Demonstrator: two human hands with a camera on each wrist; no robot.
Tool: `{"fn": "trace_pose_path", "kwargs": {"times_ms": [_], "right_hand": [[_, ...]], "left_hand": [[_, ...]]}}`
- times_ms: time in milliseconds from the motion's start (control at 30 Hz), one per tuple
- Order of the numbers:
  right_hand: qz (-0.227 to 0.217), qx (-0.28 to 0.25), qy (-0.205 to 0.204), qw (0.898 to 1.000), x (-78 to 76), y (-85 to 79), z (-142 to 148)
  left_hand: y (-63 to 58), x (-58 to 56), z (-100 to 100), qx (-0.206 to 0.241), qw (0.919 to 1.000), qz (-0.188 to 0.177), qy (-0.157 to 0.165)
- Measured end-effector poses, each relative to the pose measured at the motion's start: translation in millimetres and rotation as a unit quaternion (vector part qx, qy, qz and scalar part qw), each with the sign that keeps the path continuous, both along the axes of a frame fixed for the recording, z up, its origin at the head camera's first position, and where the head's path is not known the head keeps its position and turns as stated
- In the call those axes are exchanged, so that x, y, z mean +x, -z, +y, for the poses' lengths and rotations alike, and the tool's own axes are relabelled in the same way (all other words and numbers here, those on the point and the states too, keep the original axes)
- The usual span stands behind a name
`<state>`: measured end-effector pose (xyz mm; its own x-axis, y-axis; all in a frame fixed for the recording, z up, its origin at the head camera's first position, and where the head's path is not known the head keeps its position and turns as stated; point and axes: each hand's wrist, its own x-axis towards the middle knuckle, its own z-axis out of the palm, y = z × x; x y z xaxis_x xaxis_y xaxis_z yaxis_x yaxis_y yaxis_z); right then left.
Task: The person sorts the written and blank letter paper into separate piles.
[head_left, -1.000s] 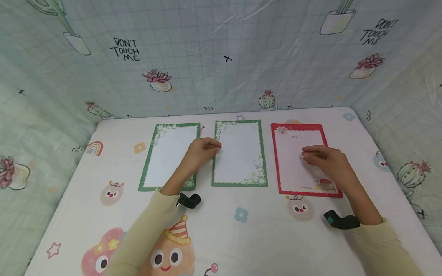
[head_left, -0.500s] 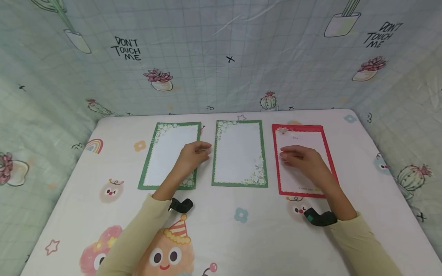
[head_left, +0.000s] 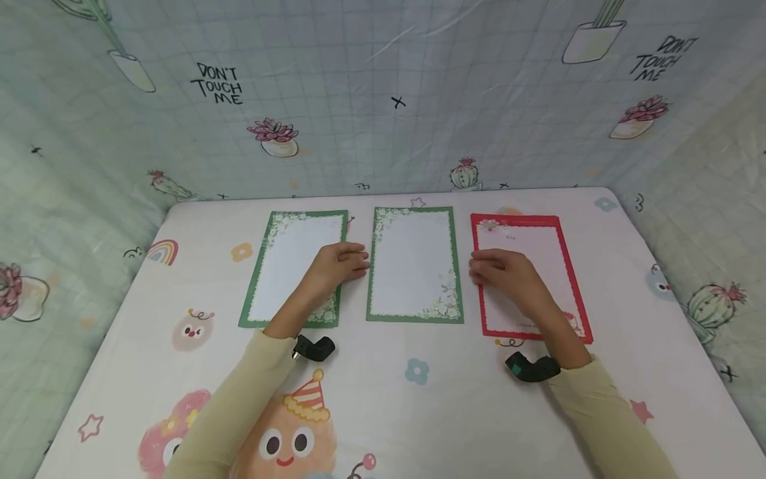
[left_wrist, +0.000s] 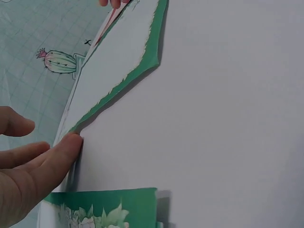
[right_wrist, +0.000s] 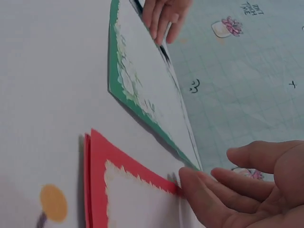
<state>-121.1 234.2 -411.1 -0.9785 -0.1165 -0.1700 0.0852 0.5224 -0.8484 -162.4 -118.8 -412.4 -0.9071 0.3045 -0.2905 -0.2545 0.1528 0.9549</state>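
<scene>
Three bordered sheets lie in a row. Over the right part of the left green-bordered sheet (head_left: 287, 266) is my left hand (head_left: 329, 269), its bent, relaxed fingers reaching the near edge of the middle green-bordered sheet (head_left: 413, 266). In the left wrist view, a fingertip (left_wrist: 72, 140) meets that sheet's edge; whether it presses is unclear. My right hand (head_left: 509, 276) is over the red-bordered sheet (head_left: 541, 246), fingertips at its left edge. The right wrist view shows thumb and fingers apart, one fingertip at the red border (right_wrist: 97, 166), which looks layered. Neither hand grips anything.
A white cartoon-printed cloth (head_left: 419, 426) covers the table. Behind it hangs a green grid-patterned curtain (head_left: 335, 86), which also closes off both sides. Each wrist wears a black camera piece, one at left (head_left: 315, 348) and one at right (head_left: 532, 367).
My right hand has moved left across the red-bordered sheet to its left edge. My left hand has drawn back slightly left from the middle sheet. The sheets look unmoved.
</scene>
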Motion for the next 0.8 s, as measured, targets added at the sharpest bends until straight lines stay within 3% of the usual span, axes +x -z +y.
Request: {"fn": "trace_pose_path", "kwargs": {"times_ms": [233, 433, 800], "right_hand": [[-0.053, -0.067, 0.014, 0.996, -8.8, 4.5, -11], [-0.075, -0.063, 0.034, 0.995, -12.6, 5.3, -20], [-0.067, -0.041, 0.041, 0.996, -11.9, 5.3, -20]], "left_hand": [[-1.0, -11.2, 2, -0.028, 0.9993, -0.027, 0.002], [0.3, -16.0, 5, -0.030, 0.9987, -0.040, 0.006], [1.4, -20.6, 15, -0.056, 0.9979, -0.033, 0.000]]}}
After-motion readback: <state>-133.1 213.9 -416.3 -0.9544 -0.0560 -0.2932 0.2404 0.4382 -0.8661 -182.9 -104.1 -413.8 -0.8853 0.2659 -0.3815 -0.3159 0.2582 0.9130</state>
